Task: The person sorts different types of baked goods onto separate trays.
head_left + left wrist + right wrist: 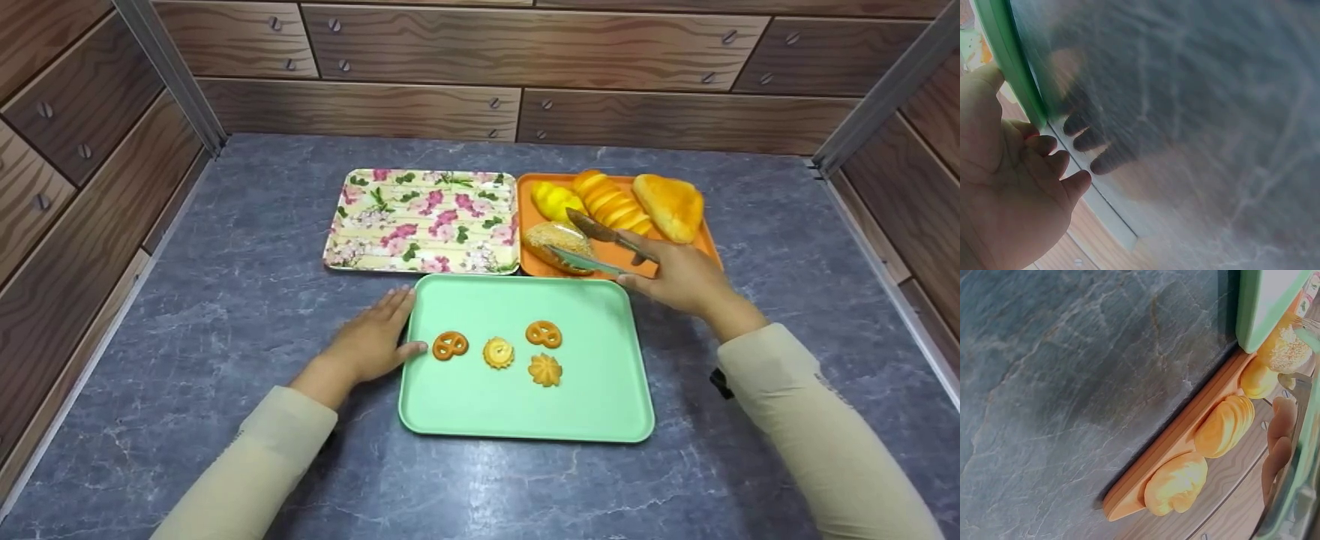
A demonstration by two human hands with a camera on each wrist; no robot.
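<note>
I'm pinching green-tinted tongs (pixel 603 231) in my right hand (pixel 681 279), tips astride an oval sesame-topped bun (pixel 546 238), left hand (pixel 367 339) fingers relaxed, thumb on the mint-green rectangular tray (pixel 517 411)'s rim

Green tray (pixel 600 397); orange tray (pixel 609 253); pink-flowered tray (pixel 424 221); grey marbled tabletop (pixel 247 247).

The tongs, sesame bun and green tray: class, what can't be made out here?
Head view: rear end of the tongs, hidden by the right hand.
Head view: part of the sesame bun, behind the tongs' lower arm.
Right wrist view: part of the tongs, cut by the right edge.
Left wrist view: part of the green tray, cut by the top edge.
</note>
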